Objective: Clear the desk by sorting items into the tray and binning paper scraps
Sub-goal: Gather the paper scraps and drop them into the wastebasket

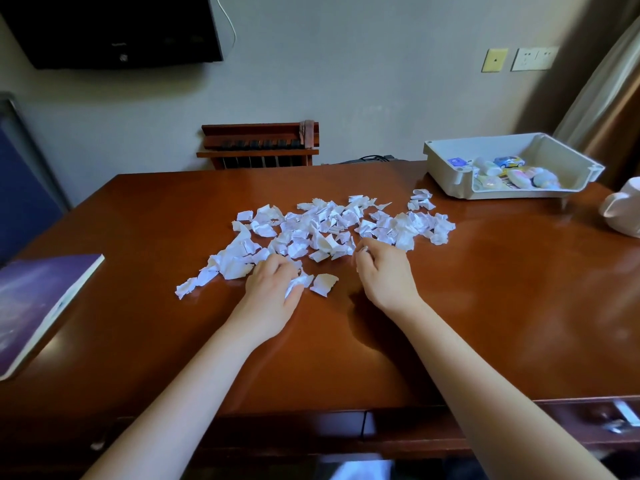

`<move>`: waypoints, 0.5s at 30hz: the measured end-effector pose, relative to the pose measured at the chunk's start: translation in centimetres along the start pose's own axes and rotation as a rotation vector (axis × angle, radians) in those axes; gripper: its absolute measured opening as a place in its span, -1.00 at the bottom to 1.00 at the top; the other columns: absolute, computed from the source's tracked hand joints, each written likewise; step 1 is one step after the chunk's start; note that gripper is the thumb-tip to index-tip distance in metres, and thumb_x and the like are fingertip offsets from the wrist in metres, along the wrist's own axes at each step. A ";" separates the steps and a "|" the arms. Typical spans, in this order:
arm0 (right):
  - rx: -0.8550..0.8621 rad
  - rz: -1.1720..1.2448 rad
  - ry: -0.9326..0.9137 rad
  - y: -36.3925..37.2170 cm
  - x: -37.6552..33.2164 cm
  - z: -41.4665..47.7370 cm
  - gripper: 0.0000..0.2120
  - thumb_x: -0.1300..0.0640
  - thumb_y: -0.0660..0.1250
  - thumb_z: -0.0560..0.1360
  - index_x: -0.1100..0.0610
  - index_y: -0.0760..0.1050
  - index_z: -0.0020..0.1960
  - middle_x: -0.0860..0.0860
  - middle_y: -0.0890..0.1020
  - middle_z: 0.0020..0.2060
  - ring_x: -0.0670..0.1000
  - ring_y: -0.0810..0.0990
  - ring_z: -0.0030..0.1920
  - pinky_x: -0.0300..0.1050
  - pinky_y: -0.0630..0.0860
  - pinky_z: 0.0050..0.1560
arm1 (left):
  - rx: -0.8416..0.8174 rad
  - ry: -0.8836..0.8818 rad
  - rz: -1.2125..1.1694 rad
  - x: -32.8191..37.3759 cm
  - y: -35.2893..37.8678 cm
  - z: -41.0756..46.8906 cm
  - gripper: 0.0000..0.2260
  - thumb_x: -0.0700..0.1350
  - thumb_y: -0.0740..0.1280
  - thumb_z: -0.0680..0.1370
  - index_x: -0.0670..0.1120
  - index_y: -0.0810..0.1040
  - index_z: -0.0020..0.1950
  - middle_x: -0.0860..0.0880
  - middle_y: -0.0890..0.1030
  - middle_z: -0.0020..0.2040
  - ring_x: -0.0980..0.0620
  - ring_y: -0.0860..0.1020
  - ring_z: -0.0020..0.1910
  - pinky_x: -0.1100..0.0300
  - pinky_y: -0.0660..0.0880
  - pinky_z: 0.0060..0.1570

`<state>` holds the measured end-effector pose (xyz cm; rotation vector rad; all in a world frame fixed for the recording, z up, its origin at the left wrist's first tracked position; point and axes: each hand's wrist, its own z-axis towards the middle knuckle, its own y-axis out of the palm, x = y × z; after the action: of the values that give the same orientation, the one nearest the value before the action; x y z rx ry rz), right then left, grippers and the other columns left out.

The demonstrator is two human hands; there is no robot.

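Observation:
Several torn white paper scraps (322, 226) lie spread across the middle of the brown wooden desk (502, 299). My left hand (273, 292) sits at the near left edge of the pile, its fingers curled round a crumpled scrap (298, 283). My right hand (384, 271) is at the near edge of the pile's middle, fingers bent down and fingertips among the scraps; whether it holds one I cannot tell. A white plastic tray (446, 174) stands at the far right of the desk and holds several small items, among them a toy car (509, 162).
A purple-covered book (38, 299) lies at the desk's left edge. A white object (623, 213) sits at the right edge, near the tray. A wooden rack (259, 145) stands behind the desk against the wall. Drawer fronts with a metal handle (623, 415) run along the near edge.

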<state>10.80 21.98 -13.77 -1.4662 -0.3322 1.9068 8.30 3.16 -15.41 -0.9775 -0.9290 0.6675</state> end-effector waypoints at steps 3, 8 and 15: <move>-0.021 -0.076 -0.033 0.4 0.1 0.2 -0.65 0.05 0.13 0.57 0.15 0.23 -0.35 0.03 0.32 -0.50 0.03 0.27 -0.46 -0.09 0.18 -0.39 | 0.018 -0.009 -0.030 0.0 -0.3 0.3 -0.77 -0.14 0.18 0.61 -0.18 0.47 0.21 -0.12 0.47 0.20 -0.05 0.42 0.20 0.16 0.35 0.18; -0.047 -0.095 -0.113 0.5 0.6 -0.3 -0.66 -0.05 0.17 0.59 0.07 0.27 -0.31 0.04 0.40 -0.54 0.14 0.43 -0.53 0.01 0.42 -0.38 | 0.025 -0.106 -0.091 -0.5 -0.5 0.3 -0.73 -0.22 0.19 0.60 -0.14 0.41 0.30 -0.16 0.52 0.16 -0.11 0.50 0.12 0.12 0.43 0.07; -0.624 -0.193 0.048 -0.4 -1.6 0.7 -0.72 -0.13 0.22 0.54 -0.11 0.34 0.22 -0.05 0.50 -0.30 0.02 0.40 -0.55 -0.23 0.35 -0.47 | 0.163 -0.166 -0.205 -0.5 -0.9 0.2 -0.89 -0.12 0.20 0.61 -0.17 0.41 0.02 -0.09 0.46 -0.26 -0.05 0.50 -0.28 0.24 0.39 -0.36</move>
<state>10.50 21.37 -12.15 -1.7825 -1.0790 1.6807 8.01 2.47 -14.72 -0.6791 -1.0869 0.6454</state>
